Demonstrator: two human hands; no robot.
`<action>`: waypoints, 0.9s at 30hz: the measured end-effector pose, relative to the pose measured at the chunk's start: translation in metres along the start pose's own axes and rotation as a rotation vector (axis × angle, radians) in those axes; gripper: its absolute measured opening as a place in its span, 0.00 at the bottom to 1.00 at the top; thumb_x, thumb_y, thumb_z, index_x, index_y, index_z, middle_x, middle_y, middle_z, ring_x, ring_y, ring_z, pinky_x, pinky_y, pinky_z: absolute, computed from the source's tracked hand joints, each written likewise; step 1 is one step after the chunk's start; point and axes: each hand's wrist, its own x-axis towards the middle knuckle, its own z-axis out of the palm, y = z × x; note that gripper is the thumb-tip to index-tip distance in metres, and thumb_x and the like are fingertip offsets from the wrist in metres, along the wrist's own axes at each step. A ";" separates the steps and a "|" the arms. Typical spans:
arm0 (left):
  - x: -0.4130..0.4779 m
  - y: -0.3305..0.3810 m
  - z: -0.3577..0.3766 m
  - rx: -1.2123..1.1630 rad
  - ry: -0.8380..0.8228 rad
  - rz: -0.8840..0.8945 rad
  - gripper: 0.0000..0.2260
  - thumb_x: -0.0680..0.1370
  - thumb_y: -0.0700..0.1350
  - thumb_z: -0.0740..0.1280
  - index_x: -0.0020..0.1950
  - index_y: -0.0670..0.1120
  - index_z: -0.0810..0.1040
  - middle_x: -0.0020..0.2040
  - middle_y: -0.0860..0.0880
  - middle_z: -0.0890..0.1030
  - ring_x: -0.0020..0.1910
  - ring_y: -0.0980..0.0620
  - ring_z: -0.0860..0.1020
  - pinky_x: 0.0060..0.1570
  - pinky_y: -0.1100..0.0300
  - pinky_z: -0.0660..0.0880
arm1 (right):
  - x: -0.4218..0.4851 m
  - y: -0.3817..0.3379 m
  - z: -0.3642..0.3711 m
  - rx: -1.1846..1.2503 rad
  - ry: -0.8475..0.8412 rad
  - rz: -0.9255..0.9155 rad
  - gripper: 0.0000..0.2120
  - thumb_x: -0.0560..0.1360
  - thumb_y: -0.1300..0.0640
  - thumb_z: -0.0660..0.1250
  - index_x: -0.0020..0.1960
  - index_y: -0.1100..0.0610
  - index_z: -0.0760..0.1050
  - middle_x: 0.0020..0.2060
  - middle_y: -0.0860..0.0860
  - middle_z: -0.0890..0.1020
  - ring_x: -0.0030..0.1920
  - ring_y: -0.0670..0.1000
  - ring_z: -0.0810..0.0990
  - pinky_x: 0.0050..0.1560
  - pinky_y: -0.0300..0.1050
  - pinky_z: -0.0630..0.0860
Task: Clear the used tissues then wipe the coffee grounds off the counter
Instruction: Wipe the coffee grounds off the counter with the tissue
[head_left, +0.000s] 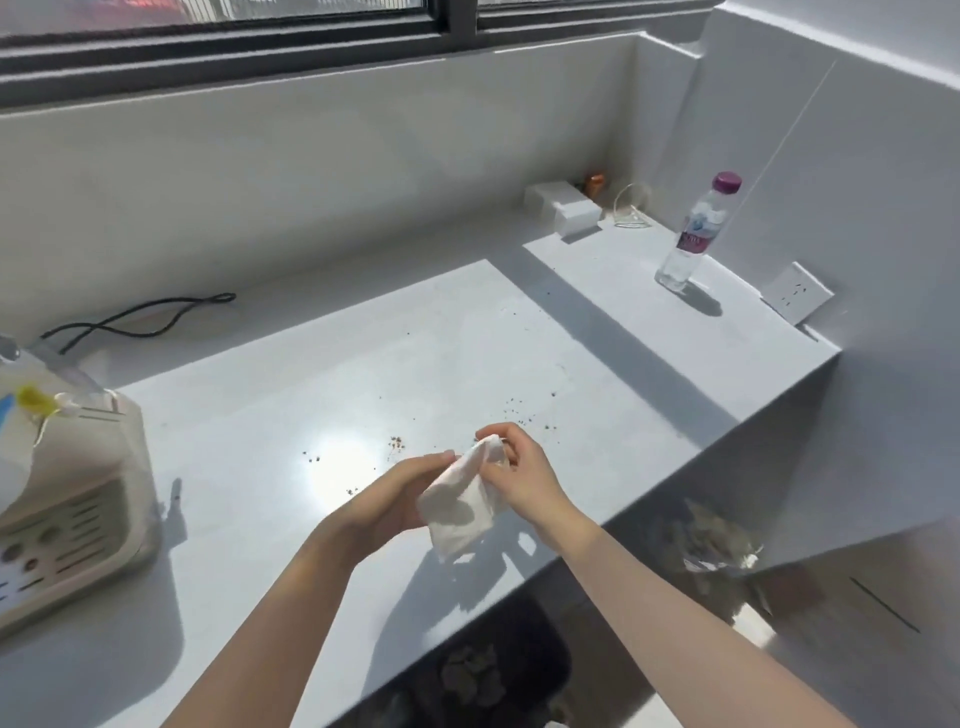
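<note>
Two hands hold one tissue (460, 501) above the counter (249, 467) near its front edge, with the coffee grounds (397, 443) just beyond.
Tissue's long axis runs away from the person, leaning rightward. Right hand (519, 473) pinches the far end with curled fingers; left hand (397, 496) clasps the left side, thumb on top, other fingers hidden beneath. One cluster of grounds lies just past the left thumb, and a looser trail lies past the right hand. The wipe probably calls for lowering the tissue and sweeping forward.

A crumpled white tissue (460, 501) is bunched above the table's (249, 431) near edge. Brown coffee grounds (397, 442) speckle the table from the tissue's 10 to 2 o'clock.
</note>
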 end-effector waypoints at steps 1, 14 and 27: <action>0.004 0.000 0.004 -0.030 0.036 -0.007 0.19 0.76 0.56 0.63 0.61 0.47 0.79 0.57 0.46 0.82 0.55 0.47 0.80 0.53 0.56 0.77 | 0.003 0.000 -0.004 -0.008 -0.031 -0.022 0.14 0.73 0.66 0.62 0.55 0.51 0.74 0.48 0.50 0.80 0.45 0.42 0.78 0.41 0.33 0.75; 0.057 -0.032 0.066 -0.304 0.622 0.051 0.15 0.76 0.37 0.58 0.56 0.51 0.79 0.48 0.52 0.86 0.46 0.53 0.84 0.38 0.62 0.78 | 0.038 0.051 -0.076 -0.503 0.166 -0.219 0.14 0.76 0.47 0.61 0.61 0.43 0.71 0.60 0.39 0.74 0.65 0.42 0.67 0.63 0.41 0.65; 0.037 -0.037 0.039 -0.048 1.037 0.256 0.25 0.78 0.33 0.54 0.66 0.56 0.76 0.64 0.59 0.77 0.64 0.60 0.74 0.64 0.59 0.71 | 0.072 0.121 -0.134 -1.271 0.276 0.006 0.29 0.81 0.46 0.42 0.79 0.55 0.44 0.79 0.51 0.48 0.78 0.53 0.45 0.75 0.60 0.46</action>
